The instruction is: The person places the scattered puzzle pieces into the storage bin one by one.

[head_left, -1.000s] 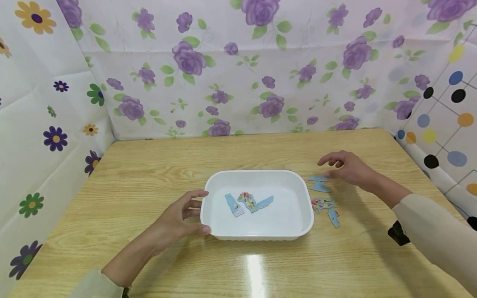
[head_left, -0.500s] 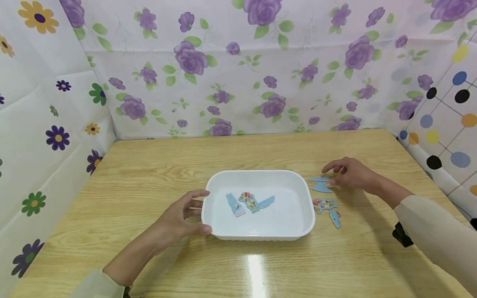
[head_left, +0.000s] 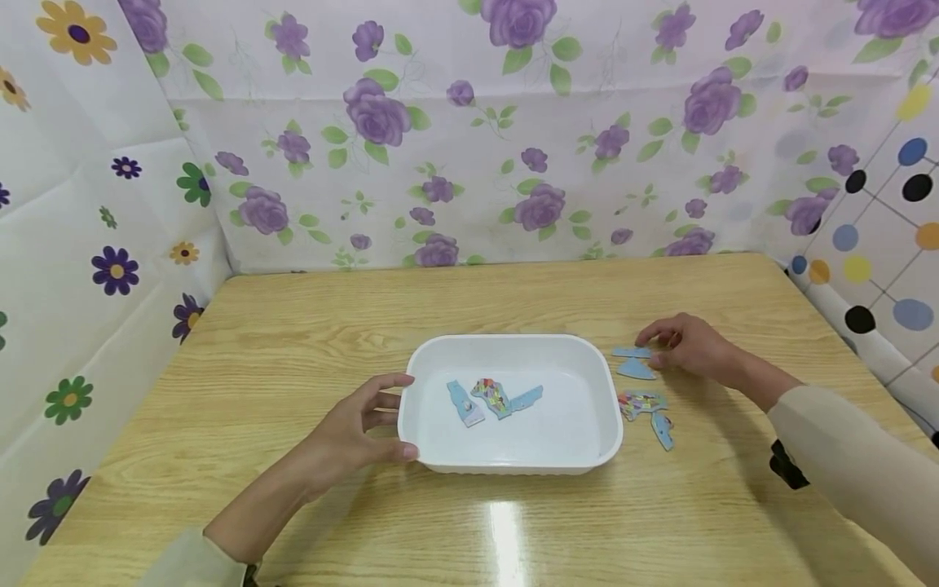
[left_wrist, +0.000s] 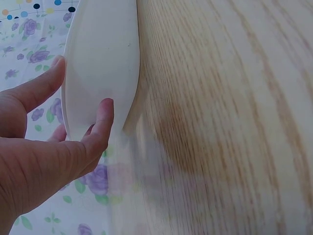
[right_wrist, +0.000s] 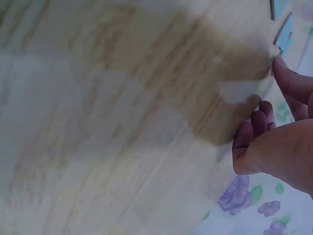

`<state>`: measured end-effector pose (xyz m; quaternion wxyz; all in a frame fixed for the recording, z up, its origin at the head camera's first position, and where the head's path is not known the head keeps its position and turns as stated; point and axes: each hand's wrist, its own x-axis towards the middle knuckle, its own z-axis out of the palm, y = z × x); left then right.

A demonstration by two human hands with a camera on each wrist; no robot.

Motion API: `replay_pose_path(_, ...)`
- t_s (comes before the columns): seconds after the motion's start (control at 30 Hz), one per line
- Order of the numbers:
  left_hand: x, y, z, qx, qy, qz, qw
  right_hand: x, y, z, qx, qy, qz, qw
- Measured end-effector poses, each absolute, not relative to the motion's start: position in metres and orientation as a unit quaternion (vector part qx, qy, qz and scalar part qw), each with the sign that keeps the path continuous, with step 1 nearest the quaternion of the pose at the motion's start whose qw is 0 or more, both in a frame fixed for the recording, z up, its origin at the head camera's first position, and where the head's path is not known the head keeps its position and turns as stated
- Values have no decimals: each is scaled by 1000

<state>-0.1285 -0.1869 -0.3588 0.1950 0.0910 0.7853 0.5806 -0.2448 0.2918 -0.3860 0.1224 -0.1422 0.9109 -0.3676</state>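
Note:
My left hand [head_left: 359, 428] holds the left end of a white plastic tray [head_left: 513, 448], thumb at the near corner and fingers along its side. In the left wrist view the fingertips lie against the tray wall [left_wrist: 100, 54]. Inside the tray lie 3 flat puzzle pieces, one multicoloured [head_left: 491, 397] between two light blue ones. Right of the tray, my right hand [head_left: 689, 346] is bent low over a light blue strip piece [head_left: 629, 352] and a blue triangular piece [head_left: 636, 370]. Its thumb tip is right at their edge, with a gap between thumb and fingers in the right wrist view.
A colourful puzzle piece [head_left: 643, 402] and a blue piece [head_left: 663, 430] lie on the wooden table [head_left: 330, 326] just right of the tray. Flowered cloth [head_left: 440, 122] hangs behind and to the left; a dotted cloth [head_left: 873, 244] borders the right side.
My right hand has come down slightly towards the blue pieces, its fingers drawing closer to the strip. My left hand stays at the tray, and the pieces keep their places.

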Motion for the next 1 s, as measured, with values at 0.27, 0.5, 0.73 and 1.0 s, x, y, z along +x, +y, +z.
replay_pose_path(0.27, -129, -187, -359, 90, 783, 583, 196, -247, 291, -390, -155, 917, -354, 95)
replay_pose_path(0.5, -129, -187, -359, 87, 787, 579, 196, -249, 291, -393, -164, 927, -331, 69)
replay_pose_path(0.73, -130, -186, -359, 81, 787, 579, 196, -250, 289, -395, -152, 932, -323, 62)
replay_pose_path(1.0, -128, -187, -359, 88, 782, 585, 197, -248, 289, -394, -138, 935, -318, 75)
